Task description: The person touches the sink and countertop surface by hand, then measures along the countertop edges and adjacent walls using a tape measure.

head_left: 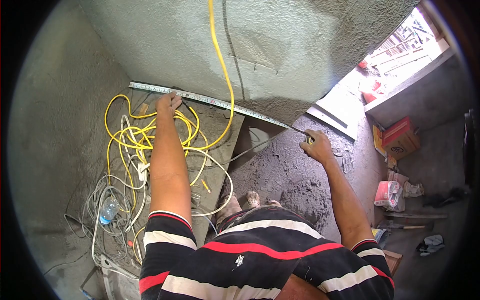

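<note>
A tape measure's pale blade point(215, 101) is drawn out along the foot of the plastered wall, from the corner at left towards the right. My left hand point(167, 104) is at the blade near its left end, fingers bent against its lower edge. At the other end, my right hand point(318, 146) is closed around the tape measure's case point(310, 140), mostly hidden by the fingers. Under my left forearm lies a tangle of yellow cable point(145, 142) and white cable point(221, 167). One yellow length rises in front of the wall.
A plastic bottle point(108, 210) lies among grey wires at left. Rough, muddy floor point(270, 170) spreads below the blade. On the right are a red and brown carton point(401, 138), a pink and white bag point(389, 194) and a wooden-handled tool point(407, 226). A bright opening is at upper right.
</note>
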A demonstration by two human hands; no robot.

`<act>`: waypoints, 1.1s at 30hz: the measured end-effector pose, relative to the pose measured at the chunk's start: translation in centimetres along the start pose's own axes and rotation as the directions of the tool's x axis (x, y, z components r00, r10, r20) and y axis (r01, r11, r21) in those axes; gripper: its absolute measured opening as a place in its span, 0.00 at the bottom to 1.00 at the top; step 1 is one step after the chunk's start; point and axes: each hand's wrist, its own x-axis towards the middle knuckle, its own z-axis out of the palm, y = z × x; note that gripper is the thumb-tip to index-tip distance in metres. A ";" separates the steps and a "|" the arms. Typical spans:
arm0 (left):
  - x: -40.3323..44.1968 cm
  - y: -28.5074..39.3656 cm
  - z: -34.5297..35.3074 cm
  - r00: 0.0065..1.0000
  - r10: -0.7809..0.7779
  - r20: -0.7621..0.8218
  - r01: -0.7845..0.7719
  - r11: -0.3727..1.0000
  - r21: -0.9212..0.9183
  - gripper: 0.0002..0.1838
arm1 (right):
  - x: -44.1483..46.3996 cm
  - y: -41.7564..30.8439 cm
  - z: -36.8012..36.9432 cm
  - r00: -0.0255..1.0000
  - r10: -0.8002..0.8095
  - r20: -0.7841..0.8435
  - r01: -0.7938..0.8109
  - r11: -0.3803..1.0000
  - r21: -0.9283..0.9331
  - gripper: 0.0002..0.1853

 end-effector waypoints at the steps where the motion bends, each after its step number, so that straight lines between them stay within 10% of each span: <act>1: 0.0 0.0 0.0 1.000 0.000 0.000 0.000 1.000 0.000 0.15 | 0.0 0.0 0.0 1.000 0.006 0.003 -0.006 1.000 -0.001 0.33; 33: -0.5 0.1 0.2 1.000 0.010 0.007 -0.010 1.000 0.014 0.16 | 0.0 0.2 0.1 0.999 -0.025 -0.020 0.025 1.000 0.002 0.32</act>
